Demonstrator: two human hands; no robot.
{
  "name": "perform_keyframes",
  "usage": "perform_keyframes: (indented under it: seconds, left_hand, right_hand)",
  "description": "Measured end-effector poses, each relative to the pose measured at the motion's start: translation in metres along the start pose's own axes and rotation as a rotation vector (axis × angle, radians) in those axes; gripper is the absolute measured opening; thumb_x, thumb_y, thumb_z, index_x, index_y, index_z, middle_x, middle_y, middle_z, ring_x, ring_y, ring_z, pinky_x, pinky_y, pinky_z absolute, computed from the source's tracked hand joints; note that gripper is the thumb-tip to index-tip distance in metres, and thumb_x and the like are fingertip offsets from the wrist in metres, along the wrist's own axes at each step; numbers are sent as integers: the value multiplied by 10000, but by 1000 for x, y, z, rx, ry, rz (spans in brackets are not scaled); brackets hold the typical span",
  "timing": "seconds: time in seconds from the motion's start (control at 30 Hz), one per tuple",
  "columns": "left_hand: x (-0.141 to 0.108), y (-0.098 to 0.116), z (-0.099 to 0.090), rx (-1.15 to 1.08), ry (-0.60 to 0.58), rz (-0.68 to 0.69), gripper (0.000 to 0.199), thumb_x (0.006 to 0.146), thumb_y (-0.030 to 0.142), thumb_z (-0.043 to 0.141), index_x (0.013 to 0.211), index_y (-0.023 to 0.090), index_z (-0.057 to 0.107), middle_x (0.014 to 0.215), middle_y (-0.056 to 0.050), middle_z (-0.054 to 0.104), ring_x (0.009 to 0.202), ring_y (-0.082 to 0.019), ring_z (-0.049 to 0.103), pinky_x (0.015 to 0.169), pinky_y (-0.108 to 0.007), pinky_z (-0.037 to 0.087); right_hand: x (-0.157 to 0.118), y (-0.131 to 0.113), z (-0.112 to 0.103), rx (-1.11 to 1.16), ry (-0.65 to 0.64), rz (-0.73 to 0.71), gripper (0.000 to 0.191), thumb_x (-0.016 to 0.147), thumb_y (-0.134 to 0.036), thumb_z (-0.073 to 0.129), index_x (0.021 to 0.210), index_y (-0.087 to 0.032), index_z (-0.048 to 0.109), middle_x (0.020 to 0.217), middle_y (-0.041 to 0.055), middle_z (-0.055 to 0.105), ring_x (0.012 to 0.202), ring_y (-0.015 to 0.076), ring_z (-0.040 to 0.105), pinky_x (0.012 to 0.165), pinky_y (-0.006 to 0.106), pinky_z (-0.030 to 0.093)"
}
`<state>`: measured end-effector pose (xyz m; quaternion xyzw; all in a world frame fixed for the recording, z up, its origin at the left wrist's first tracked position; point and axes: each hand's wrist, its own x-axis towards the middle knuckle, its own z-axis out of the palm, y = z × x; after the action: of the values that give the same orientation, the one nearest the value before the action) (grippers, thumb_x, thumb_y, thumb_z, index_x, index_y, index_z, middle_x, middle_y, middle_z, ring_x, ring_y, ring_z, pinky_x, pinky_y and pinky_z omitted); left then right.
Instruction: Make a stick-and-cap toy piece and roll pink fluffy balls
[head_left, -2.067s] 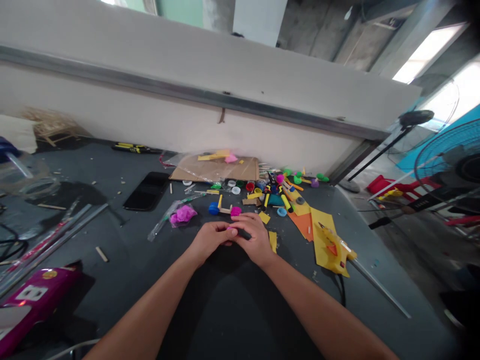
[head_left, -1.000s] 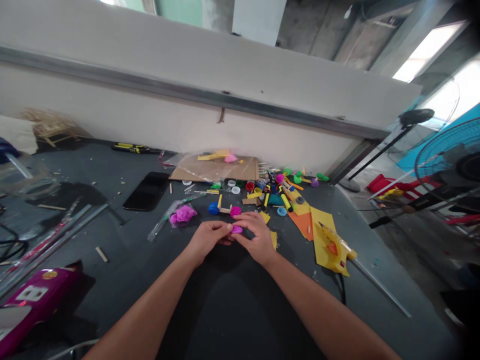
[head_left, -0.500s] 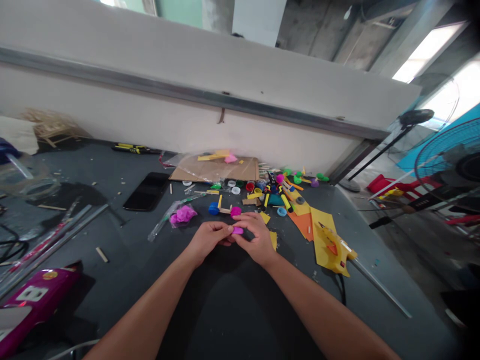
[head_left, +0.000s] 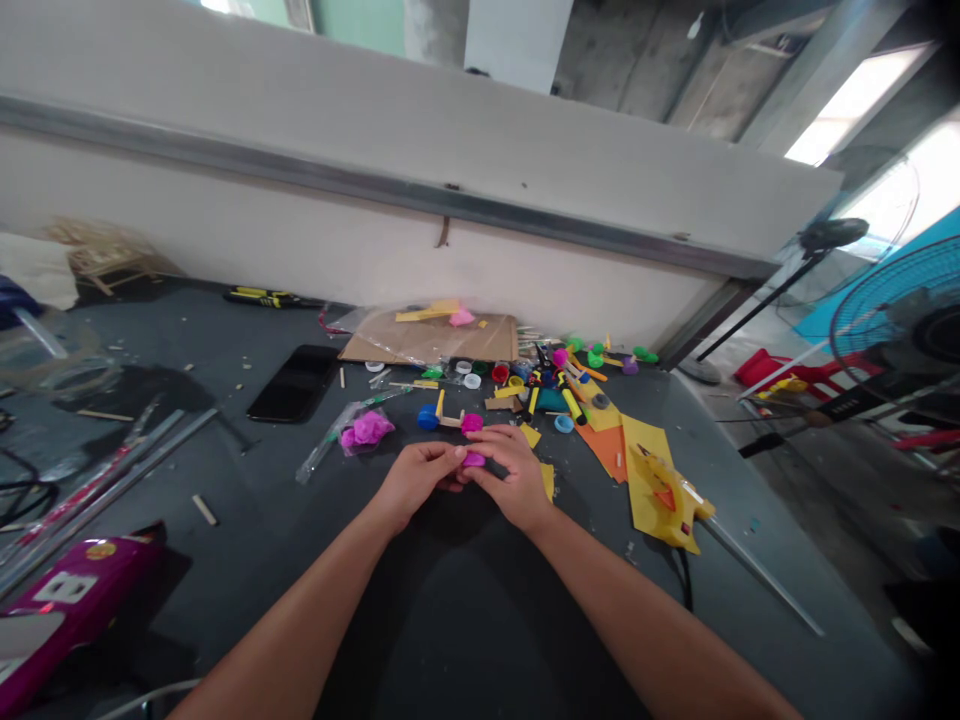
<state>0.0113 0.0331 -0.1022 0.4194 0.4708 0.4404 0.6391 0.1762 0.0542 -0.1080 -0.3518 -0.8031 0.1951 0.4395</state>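
Over the dark table, my left hand [head_left: 418,482] and my right hand [head_left: 513,474] meet, fingers curled around a small piece of pink clay [head_left: 474,459]. The clay is pinched between both hands, and fingers hide part of it. Just beyond them lies a small stick piece [head_left: 450,421] with a blue lump [head_left: 428,417] at one end and a magenta lump [head_left: 472,424] at the other. A yellow strip stands up from it. To the left, more pink clay [head_left: 367,428] rests in a clear plastic wrapper.
A black phone [head_left: 294,384] and a magenta tool [head_left: 75,600] lie left. Bottle caps [head_left: 500,373] and small coloured parts fill the back. A yellow glue gun [head_left: 671,495] sits on yellow sheets at right. A cardboard piece [head_left: 427,340] lies by the wall; a fan [head_left: 915,330] stands right.
The fingers have shifted slightly around the pink clay, whose visible part looks a little different. Both hands stay in nearly the same place; nothing else has visibly moved.
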Motion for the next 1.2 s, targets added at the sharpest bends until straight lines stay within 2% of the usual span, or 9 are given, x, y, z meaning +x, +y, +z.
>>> perform_keyframes:
  seconds: [0.2, 0.37, 0.53, 0.77, 0.93, 1.2]
  left_hand:
    - [0, 0, 1, 33, 9, 2, 279, 658, 404, 710, 675, 127, 683, 631, -18, 642, 578, -108, 566, 617, -242, 478]
    - [0, 0, 1, 20, 0, 2, 286, 681, 410, 691, 737, 130, 696, 658, -25, 655, 606, -118, 580, 635, -253, 488]
    - [1, -2, -1, 52, -17, 11, 272, 671, 393, 707, 717, 126, 691, 661, -22, 653, 601, -112, 573, 627, -245, 481]
    - [1, -4, -1, -1, -11, 12, 334, 734, 440, 633, 697, 111, 683, 636, -36, 648, 595, -119, 580, 631, -267, 499]
    - [0, -2, -1, 1, -20, 6, 291, 703, 397, 675, 724, 107, 688, 642, -32, 650, 597, -112, 580, 629, -249, 492]
    - [0, -2, 0, 26, -8, 12, 310, 697, 424, 675, 690, 115, 678, 617, -34, 655, 583, -115, 587, 619, -241, 485]
  right_hand:
    - [-1, 1, 1, -2, -7, -5, 205, 749, -327, 686, 950, -284, 675, 1024, 25, 680, 1056, 219, 544, 928, 421, 423]
    - [-1, 0, 1, 4, 9, -2, 144, 762, -309, 676, 898, -263, 673, 1017, 20, 676, 1053, 201, 540, 940, 393, 412]
    - [-1, -1, 1, 5, -2, -9, 186, 747, -303, 687, 928, -265, 665, 1021, 20, 673, 1057, 202, 539, 943, 389, 408]
    - [0, -3, 0, 7, 6, -13, 84, 786, -250, 603, 858, -233, 643, 1022, 35, 673, 1036, 202, 557, 940, 398, 405]
    - [0, -3, 0, 10, 8, -12, 120, 768, -280, 638, 881, -239, 648, 1024, 33, 671, 1049, 199, 544, 934, 388, 408]
    - [0, -4, 0, -5, 21, -23, 101, 783, -270, 619, 873, -247, 658, 1021, 26, 676, 1041, 204, 554, 938, 405, 412]
